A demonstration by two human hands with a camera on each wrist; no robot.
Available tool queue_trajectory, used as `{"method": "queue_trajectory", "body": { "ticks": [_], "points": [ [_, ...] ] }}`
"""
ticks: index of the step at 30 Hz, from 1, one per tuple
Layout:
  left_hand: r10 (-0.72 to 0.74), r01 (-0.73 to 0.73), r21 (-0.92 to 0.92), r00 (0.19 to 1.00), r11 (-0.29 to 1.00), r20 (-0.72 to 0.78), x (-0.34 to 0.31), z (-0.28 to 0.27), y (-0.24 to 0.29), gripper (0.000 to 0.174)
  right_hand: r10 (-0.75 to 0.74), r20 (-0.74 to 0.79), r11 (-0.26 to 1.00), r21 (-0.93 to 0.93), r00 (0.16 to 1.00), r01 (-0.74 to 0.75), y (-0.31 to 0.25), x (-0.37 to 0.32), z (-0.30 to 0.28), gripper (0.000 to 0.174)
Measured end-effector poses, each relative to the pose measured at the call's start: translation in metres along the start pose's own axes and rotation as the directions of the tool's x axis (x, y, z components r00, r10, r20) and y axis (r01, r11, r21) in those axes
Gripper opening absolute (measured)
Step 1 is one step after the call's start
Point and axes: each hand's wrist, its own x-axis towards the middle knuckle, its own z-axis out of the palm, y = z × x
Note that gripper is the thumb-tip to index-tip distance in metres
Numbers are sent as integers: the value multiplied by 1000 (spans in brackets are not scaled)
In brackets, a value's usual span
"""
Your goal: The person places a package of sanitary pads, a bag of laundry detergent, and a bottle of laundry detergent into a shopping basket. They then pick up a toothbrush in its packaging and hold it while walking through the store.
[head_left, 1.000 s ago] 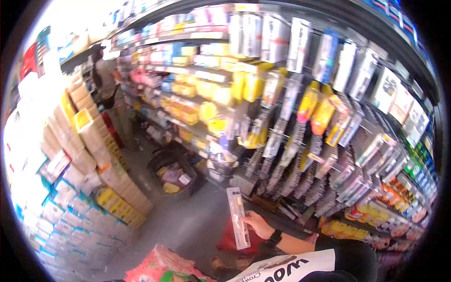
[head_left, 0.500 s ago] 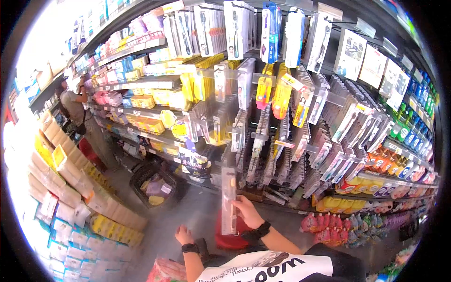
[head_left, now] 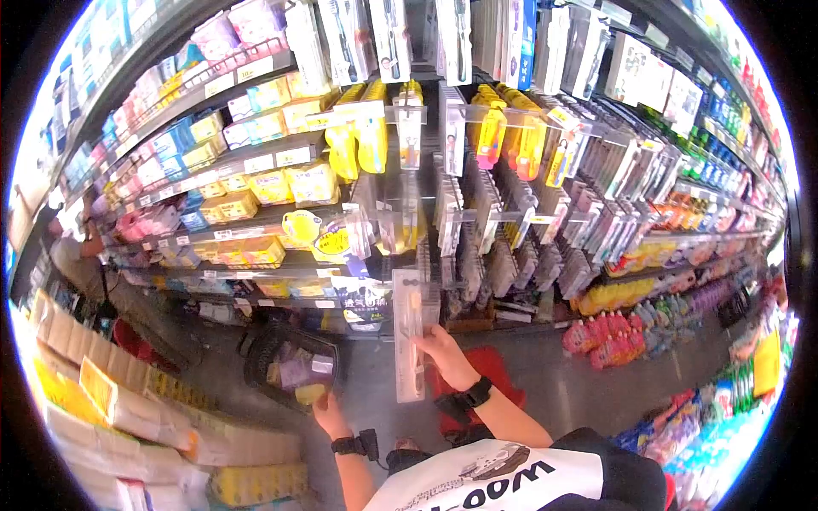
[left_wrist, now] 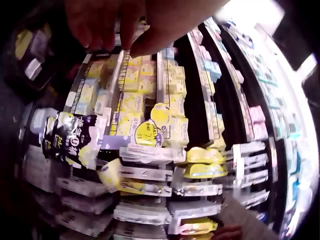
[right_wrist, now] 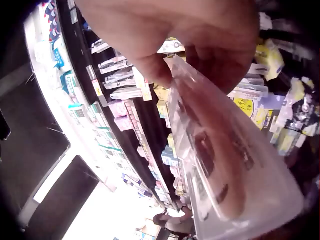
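Note:
In my right hand [head_left: 447,353] is a long toothbrush pack [head_left: 410,319], clear plastic with a narrow upright shape in the head view. Thumb and fingers pinch one edge of it. Close up in the right wrist view, the clear pack [right_wrist: 235,165] hangs from the fingertips, with a long slim shape showing through it. My left hand [head_left: 331,415] is to the left of the pack, near the black basket, and holds nothing. Its fingers [left_wrist: 107,30] hang loosely in the left wrist view, with the shelves behind them.
Ahead stands a rack of hanging toothbrush packs [head_left: 503,200], with shelves of yellow boxes [head_left: 273,187] to its left. A black basket [head_left: 251,362] with purple and yellow packs stands on the floor. Something red [head_left: 477,383] lies below my right arm. A person [head_left: 72,255] stands at far left.
The head view has swung right toward the rack and downward. My left hand has come into view from below, while the right hand keeps its pinch on the toothbrush pack.

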Motion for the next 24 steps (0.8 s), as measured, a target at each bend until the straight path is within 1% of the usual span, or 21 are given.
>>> {"method": "queue_trajectory", "body": {
  "ticks": [1,2,3,4,5,7,8,9,11,12,13,15,16,17,18,19,20,21,23,24],
  "points": [
    [33,-36,122,999,992,27,7,-8,2,25,-26,-28,1000,-18,999,26,3,-2,8,34],
    [17,-24,137,999,990,49,15,-14,2,25,-23,-58,1000,-15,998,22,7,-3,16,34],
    [129,-155,296,986,942,108,24,-18,2,24,-30,-76,999,-31,997,28,10,-3,22,35],
    [230,-290,434,955,853,187,32,-21,2,24,-37,-93,998,-45,995,32,14,-3,29,36],
    [216,-288,443,954,849,208,36,-22,5,24,-34,-119,999,-40,992,29,16,-3,34,36],
    [255,-379,410,911,830,324,34,-15,7,20,-49,-112,990,-139,993,33,21,-8,42,37],
    [272,-406,314,878,858,394,31,-12,12,19,-22,-117,993,-118,993,8,30,-8,42,37],
    [259,-397,321,881,860,397,30,-10,13,19,-12,-126,993,-117,992,-3,33,-10,44,37],
    [202,-395,269,817,878,540,29,-6,17,18,52,-133,986,-150,990,-71,35,-11,47,38],
    [225,-430,238,780,871,583,23,-2,24,17,59,-135,986,-146,989,-79,38,-11,47,38],
    [219,-427,246,782,870,584,16,2,31,17,78,-136,989,-117,988,-95,43,-11,46,38],
    [86,-252,153,735,956,673,3,6,39,18,108,-140,990,-81,984,-120,54,-12,44,39],
    [34,-199,153,706,968,707,0,8,40,20,112,-137,990,-68,984,-122,58,-10,43,38],
    [30,-197,157,708,968,706,-5,10,42,20,114,-133,991,-58,985,-122,60,-9,42,37],
    [-33,-117,155,685,981,728,-13,12,47,21,117,-133,990,-59,984,-126,63,-9,41,37],
    [-93,-35,154,658,987,747,-20,15,50,22,78,-132,996,-24,988,-82,65,-8,40,35],
    [-106,-32,164,640,986,761,-25,18,52,23,40,-131,999,13,991,-39,67,-7,38,34],
    [-107,-32,167,646,985,756,-28,19,52,23,46,-125,999,16,991,-45,69,-7,35,34],
    [-138,40,146,626,989,767,-35,25,55,21,68,-128,996,-53,989,-75,66,-3,26,31],
    [-145,35,156,611,987,778,-40,29,63,20,102,-119,995,-10,988,-104,62,-3,24,31]
  ]
}}
